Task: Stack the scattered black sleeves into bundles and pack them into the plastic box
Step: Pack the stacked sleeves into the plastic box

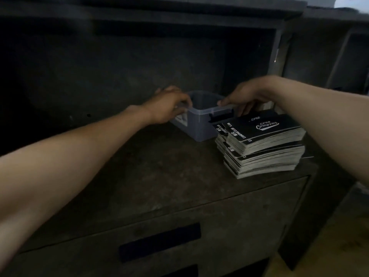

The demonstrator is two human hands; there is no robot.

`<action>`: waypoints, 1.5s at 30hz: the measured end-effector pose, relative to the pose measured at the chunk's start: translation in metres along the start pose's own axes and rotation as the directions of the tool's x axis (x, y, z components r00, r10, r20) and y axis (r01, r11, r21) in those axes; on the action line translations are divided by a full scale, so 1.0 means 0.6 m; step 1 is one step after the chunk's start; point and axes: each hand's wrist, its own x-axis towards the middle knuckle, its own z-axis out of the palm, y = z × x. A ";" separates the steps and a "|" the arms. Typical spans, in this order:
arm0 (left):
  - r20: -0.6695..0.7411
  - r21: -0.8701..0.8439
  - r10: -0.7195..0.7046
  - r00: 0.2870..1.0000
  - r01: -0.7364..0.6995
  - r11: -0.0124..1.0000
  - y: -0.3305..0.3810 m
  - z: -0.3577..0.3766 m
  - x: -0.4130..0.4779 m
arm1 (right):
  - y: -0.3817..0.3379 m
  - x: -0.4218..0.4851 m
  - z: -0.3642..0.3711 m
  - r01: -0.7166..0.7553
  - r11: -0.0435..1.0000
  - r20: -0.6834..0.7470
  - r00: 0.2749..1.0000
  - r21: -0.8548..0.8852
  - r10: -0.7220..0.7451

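View from above a dim counter point(159, 176) set in a dark recess, with a person's two bare forearms reaching in from the near edge. The plastic box point(199, 126), translucent grey-blue and open-topped, stands upright toward the back of the counter, roughly midway between its left and right edges, with one corner turned toward the viewer. A black latch point(220, 115) shows on its right-hand wall. The left hand point(167, 105) grasps the box at its left rim, with the thumb at the rim and the fingers curled round the outer wall, though blur hides the exact finger placement. The right hand point(245, 97) grasps the opposite, right rim, a fingertip resting on the edge and the other fingers bent down behind it. The black sleeves point(263, 144) lie flat in a tall stack just beside the box's right wall, near the right edge of the counter and beneath the right forearm. The upper bundle sits slightly askew on the lower one, the pale cut edges face the viewer, and the top sleeve carries white lettering. Below the counter's near edge, a drawer point(159, 226) front shows a dark slot handle.
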 end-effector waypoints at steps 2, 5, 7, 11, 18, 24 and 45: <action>0.031 -0.031 0.015 0.999 -0.014 0.999 -0.008 -0.038 -0.053 | -0.031 -0.002 0.011 0.069 0.998 0.029 0.997 0.014 -0.069; 0.041 -0.070 0.007 0.999 -0.004 0.998 -0.010 -0.085 -0.141 | -0.091 -0.006 0.035 0.222 0.973 0.065 0.972 0.063 -0.226; 0.024 -0.068 -0.012 1.000 0.013 0.998 -0.012 -0.106 -0.196 | -0.134 -0.015 0.052 0.313 0.946 0.101 0.942 0.079 -0.320; -0.063 -0.088 -0.042 0.997 0.037 0.995 -0.012 -0.119 -0.281 | -0.198 -0.035 0.076 0.424 0.901 0.154 0.888 0.085 -0.433; -0.133 -0.146 -0.058 0.989 0.039 0.989 0.017 -0.113 -0.296 | -0.159 -0.073 0.047 0.522 0.847 0.013 0.851 0.105 -0.526; -0.311 -0.150 0.071 0.948 -0.123 0.981 0.089 -0.092 -0.225 | 0.006 -0.148 -0.005 0.503 0.858 -0.292 0.809 -0.106 -0.510; 0.259 -0.153 0.018 0.966 0.023 0.988 0.319 -0.045 -0.040 | 0.172 -0.204 -0.005 0.347 0.922 0.045 0.938 -0.170 -0.344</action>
